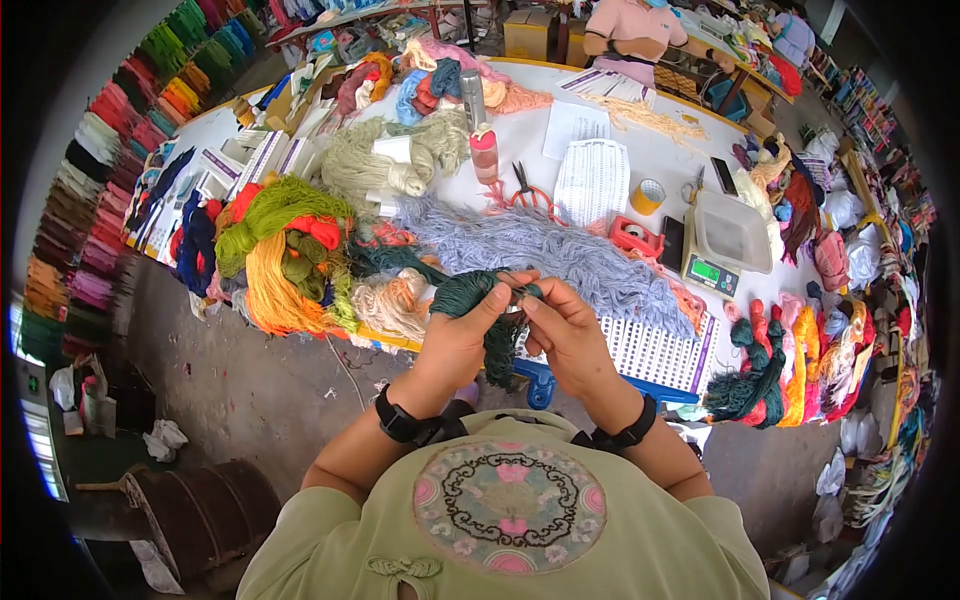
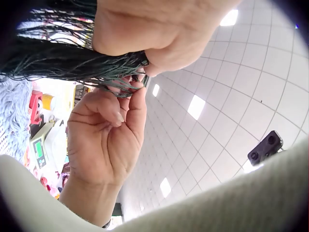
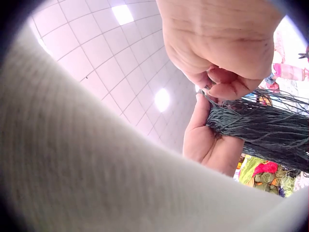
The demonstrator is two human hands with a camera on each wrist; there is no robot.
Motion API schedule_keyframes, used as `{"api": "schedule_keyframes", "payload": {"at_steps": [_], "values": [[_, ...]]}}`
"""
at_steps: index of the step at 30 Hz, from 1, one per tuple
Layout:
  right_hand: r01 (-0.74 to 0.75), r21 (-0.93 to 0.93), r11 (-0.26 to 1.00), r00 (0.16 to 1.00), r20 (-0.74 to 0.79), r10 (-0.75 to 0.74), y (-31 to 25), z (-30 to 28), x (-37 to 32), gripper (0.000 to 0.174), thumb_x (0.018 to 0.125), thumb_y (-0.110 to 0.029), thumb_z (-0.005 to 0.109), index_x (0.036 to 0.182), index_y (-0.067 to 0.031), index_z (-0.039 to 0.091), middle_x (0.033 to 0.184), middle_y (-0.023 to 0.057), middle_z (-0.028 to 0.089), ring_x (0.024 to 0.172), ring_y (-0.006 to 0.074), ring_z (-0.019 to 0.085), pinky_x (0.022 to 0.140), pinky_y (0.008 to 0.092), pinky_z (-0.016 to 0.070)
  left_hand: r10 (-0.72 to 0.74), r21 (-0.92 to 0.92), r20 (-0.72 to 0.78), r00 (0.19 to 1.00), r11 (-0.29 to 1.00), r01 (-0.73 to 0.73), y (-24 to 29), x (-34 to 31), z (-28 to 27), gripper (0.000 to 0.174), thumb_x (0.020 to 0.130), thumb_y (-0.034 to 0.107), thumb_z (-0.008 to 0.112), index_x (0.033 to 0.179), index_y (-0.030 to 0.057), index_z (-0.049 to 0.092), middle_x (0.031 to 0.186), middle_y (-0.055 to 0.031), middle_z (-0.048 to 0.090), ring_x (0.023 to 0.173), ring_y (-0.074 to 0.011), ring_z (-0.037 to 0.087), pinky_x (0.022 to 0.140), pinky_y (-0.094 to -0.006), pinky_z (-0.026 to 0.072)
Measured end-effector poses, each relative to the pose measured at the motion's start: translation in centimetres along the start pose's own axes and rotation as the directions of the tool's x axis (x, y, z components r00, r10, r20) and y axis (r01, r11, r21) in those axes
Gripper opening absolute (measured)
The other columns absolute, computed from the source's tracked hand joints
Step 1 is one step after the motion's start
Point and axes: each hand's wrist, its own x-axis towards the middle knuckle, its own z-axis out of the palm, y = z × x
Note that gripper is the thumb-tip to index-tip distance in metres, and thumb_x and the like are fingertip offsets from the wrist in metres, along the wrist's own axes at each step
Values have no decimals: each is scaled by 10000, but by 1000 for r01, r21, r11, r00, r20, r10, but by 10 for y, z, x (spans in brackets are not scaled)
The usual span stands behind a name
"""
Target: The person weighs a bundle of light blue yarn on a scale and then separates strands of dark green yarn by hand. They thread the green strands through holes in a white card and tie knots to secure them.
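Note:
A dark green skein of yarn (image 1: 468,292) is held up over the table's near edge. My left hand (image 1: 455,345) grips it near one end, thumb on top; in the right wrist view the strands (image 3: 260,125) fan away from that grip. Close beside it, my right hand (image 1: 575,340) pinches some strands between thumb and fingertips. The left wrist view shows the right hand (image 2: 106,130) with fingers curled at the gathered end of the green strands (image 2: 63,60). Loose green ends hang below both hands in the head view.
Blue-grey yarn (image 1: 560,255) spreads across the table behind my hands. To the left lies a pile of orange and green skeins (image 1: 280,250). A scale (image 1: 715,265), tape roll (image 1: 648,196), red tape dispenser (image 1: 636,238) and scissors (image 1: 530,190) lie beyond. A person (image 1: 635,40) stands across the table.

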Motion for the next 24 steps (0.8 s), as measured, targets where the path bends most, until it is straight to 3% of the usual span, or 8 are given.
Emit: {"api": "schedule_keyframes", "payload": {"at_steps": [4,6,9,16,19,21,24], "values": [[-4,3,1000,999,36,4,1,-1,-1,179,962,-154,516,1111,-69,568,1058,-6,598,625,18,462,523,187,417,-39,32,-8,999,999,39,0,1,-3,220,914,119,597,1096,28,512,1143,-170,610,1047,-248,602,805,-371,545],[2,28,1000,998,60,-4,5,-2,0,208,977,-189,497,1142,-69,538,963,-1,594,572,21,406,512,200,409,-12,7,-36,999,1000,12,-2,2,-2,210,912,123,602,1081,22,529,1139,-165,612,1021,-242,610,802,-366,546],[0,58,998,1000,12,-1,-2,5,-1,200,983,-210,492,1118,-67,527,858,6,578,541,25,388,500,207,398,-3,-30,-80,997,1000,1,1,1,1,195,916,145,602,1054,13,558,1134,-157,615,979,-228,622,802,-360,542],[0,4,1000,1000,-30,0,4,1,4,137,972,-203,516,1019,-75,527,823,27,594,526,33,419,468,185,388,-27,30,-87,996,999,30,1,1,-12,261,939,222,579,1086,6,581,1082,-113,643,930,-193,625,825,-347,515],[-13,-69,998,997,-71,8,4,7,7,156,954,-180,545,1061,-67,538,818,12,607,551,29,464,466,170,388,-20,37,-61,998,999,22,2,2,-13,329,965,258,537,1083,-41,609,1113,-112,630,966,-162,604,839,-306,516],[-34,-173,984,989,-147,8,3,16,7,188,928,-164,588,1086,-63,574,796,-20,603,571,18,473,473,172,389,-40,31,-42,998,999,41,4,3,-14,298,957,240,548,1091,-21,600,1122,-115,628,986,-179,604,845,-318,511],[-26,-339,940,992,-122,-17,9,14,8,210,905,-157,621,1095,-68,607,786,-51,586,577,12,458,471,176,383,-44,64,3,999,997,44,2,7,-19,262,952,212,551,1095,-3,599,1156,-126,617,1026,-193,597,864,-329,499]]}}
